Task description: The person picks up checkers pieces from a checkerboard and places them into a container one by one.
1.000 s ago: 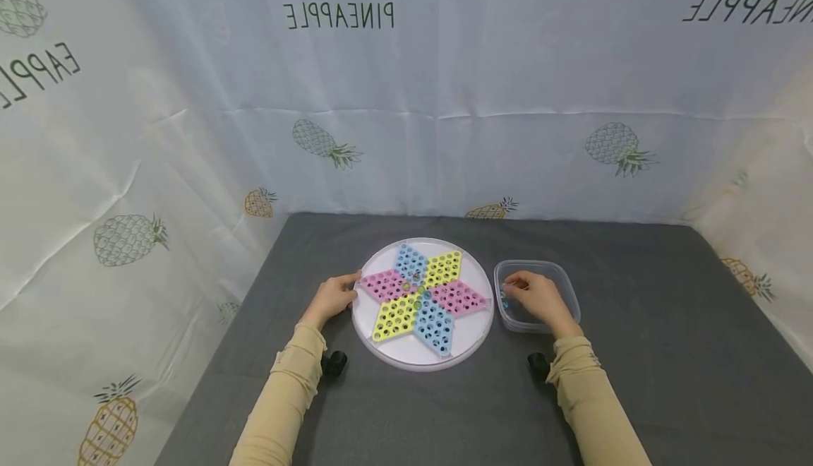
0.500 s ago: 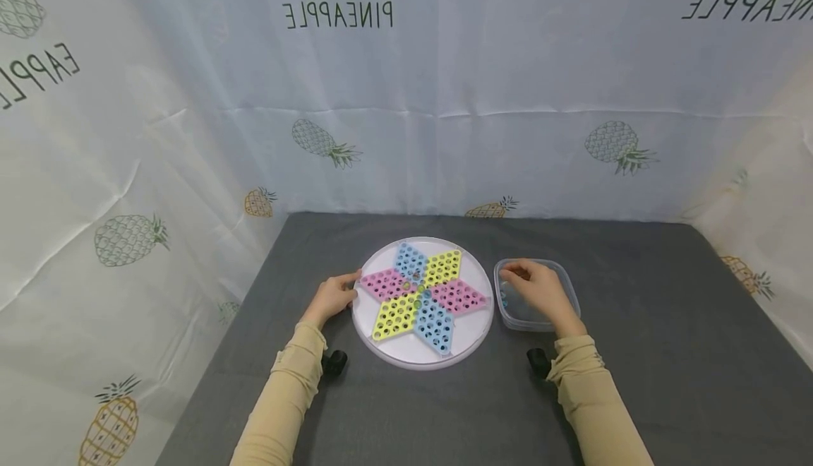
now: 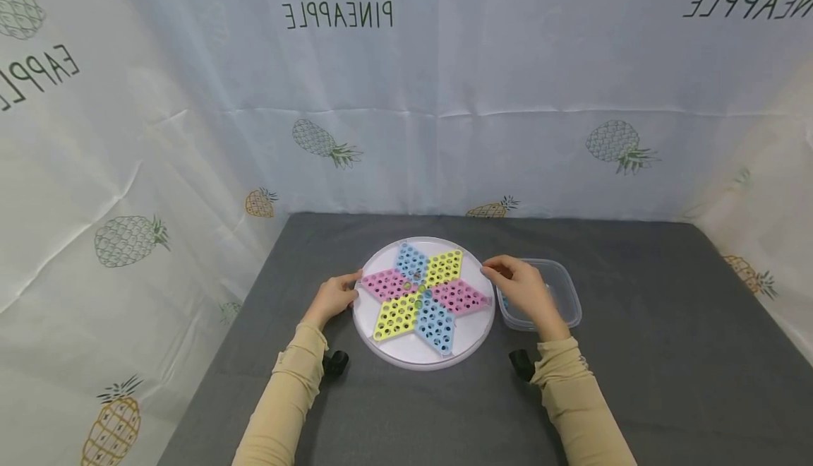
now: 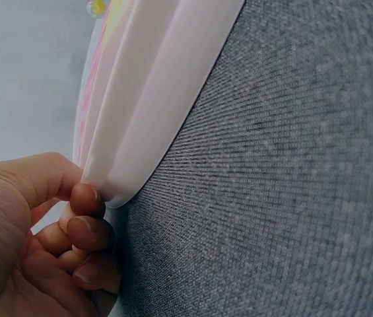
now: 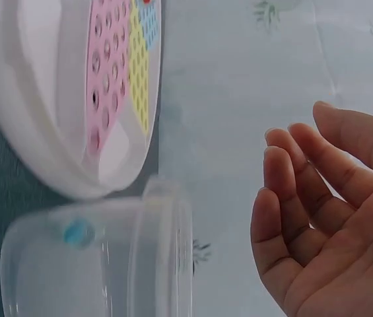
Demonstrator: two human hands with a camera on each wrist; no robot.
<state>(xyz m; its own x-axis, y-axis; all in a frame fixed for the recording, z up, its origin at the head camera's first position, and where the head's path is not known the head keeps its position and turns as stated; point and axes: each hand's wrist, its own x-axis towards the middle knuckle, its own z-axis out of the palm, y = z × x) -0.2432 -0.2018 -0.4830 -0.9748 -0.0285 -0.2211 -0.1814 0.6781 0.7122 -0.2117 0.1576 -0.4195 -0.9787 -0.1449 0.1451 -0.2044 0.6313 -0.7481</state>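
Note:
A round white Chinese checkers board (image 3: 466, 329) with a pink, yellow and blue star lies on the table. Its left rim is pinched by my left hand (image 3: 332, 298), thumb on top and other fingers curled at the edge in the left wrist view. Several green marbles (image 3: 418, 304) sit near the star's middle. My right hand (image 3: 524, 291) hovers between the board's right rim and a clear plastic box (image 3: 570, 301), fingers bent and tips close together; I cannot tell whether they hold anything. A blue marble (image 5: 77, 233) shows through the box wall in the right wrist view.
A dark grey cloth (image 3: 413, 416) covers the table. Behind it hangs a white pineapple-print curtain (image 3: 457, 155), which also runs along both sides. The box stands close to the board's right edge.
My right hand has risen out of the plastic box and moved left to the board's right rim. My left hand stays on the board's left rim.

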